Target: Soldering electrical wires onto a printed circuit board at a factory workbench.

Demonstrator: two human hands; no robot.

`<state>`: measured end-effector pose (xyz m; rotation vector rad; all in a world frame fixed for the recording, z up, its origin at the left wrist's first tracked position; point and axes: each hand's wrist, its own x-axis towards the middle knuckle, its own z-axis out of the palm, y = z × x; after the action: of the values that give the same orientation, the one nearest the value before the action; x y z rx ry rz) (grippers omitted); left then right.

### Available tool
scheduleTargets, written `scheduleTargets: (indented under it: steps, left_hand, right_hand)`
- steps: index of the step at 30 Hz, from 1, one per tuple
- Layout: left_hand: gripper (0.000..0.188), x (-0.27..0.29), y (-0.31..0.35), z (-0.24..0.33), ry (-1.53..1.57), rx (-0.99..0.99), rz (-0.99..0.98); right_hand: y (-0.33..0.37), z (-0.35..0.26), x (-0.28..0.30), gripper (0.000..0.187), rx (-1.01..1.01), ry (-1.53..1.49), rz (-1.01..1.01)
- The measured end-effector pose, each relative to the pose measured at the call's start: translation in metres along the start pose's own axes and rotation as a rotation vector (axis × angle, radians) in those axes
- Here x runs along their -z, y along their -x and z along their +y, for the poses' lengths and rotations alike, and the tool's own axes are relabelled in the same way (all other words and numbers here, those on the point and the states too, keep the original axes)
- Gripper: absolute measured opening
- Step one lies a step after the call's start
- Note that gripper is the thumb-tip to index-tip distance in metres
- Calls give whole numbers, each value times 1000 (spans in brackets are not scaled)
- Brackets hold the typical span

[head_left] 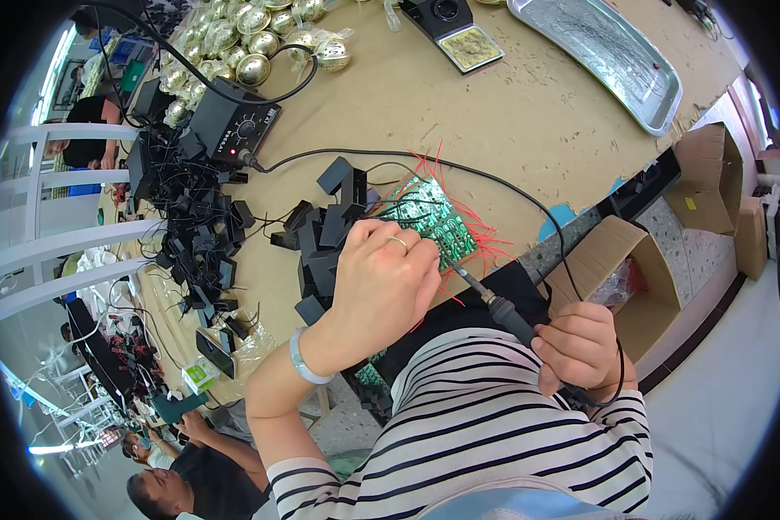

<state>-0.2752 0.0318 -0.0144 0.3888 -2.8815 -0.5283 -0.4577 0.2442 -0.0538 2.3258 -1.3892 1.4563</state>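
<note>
My right hand [581, 347] is wrapped round the handle of a soldering iron [513, 321]. The iron's metal tip reaches the near edge of a green circuit board panel [451, 232]. Red wires [491, 245] stick out along the panel's sides, and thin black leads cross its top. My left hand [388, 273] is closed in a pinch over the panel's near left part; whatever its fingertips hold is hidden behind the hand. Several small black boxes [325, 232] with leads lie piled just left of the panel, partly behind my left hand.
A black soldering station [232, 121] stands at the left, its cable [459, 172] crossing the table. Beyond are bagged gold round parts [253, 69], a tip-cleaner [470, 48] and a metal tray [615, 61]. A cardboard box [637, 277] stands at the right. Another person [221, 477] sits at lower left.
</note>
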Motion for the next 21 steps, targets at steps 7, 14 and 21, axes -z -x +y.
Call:
scheduleTargets:
  steps: [7,14,21]
  left_hand:
    - [8,0,-1,3,-8,6,-3]
    - [7,-1,0,7,-61,7,-6]
    - [6,2,-1,10,-122,-2,10]
  right_hand:
    - [10,-8,3,39,28,49,65]
    - [14,-13,8,22,-141,116,238]
    - [7,-12,8,19,-154,77,224]
